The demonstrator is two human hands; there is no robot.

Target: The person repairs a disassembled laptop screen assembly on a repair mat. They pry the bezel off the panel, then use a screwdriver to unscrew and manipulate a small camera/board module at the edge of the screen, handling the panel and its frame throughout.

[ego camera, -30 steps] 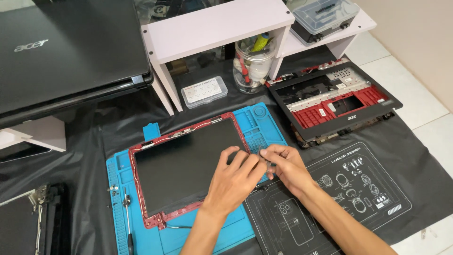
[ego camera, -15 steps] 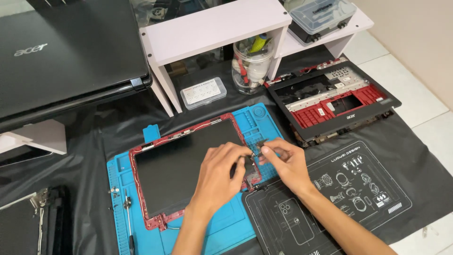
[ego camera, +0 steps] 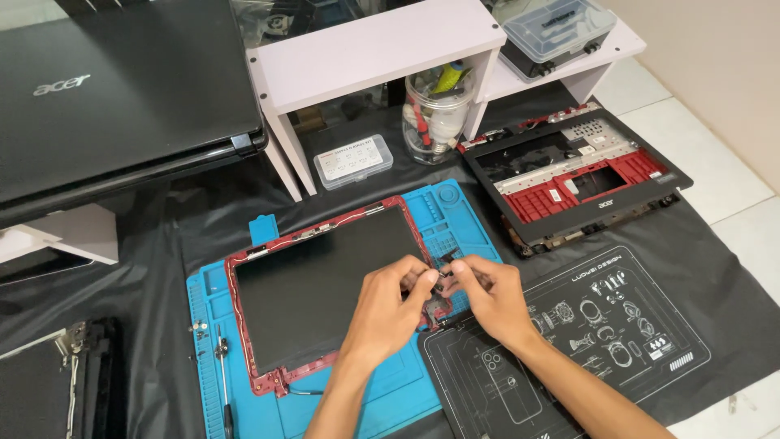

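Our hands have slid up the panel's right edge since a moment ago; our left hand [ego camera: 388, 307] and right hand [ego camera: 490, 294] now pinch a small dark hinge piece [ego camera: 439, 282] together, at the red-framed screen panel [ego camera: 325, 284] on the blue mat [ego camera: 455, 236].

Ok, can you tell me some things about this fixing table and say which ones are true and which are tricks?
1. Both hands, left hand and right hand, meet at the screen panel's right edge. True.
2. The panel lies on a green mat. False: the blue mat is under it.
3. A clear jar stands under the white shelf. True.
4. The red and black laptop frame lies left of the hands. False: it lies to the right, farther back.
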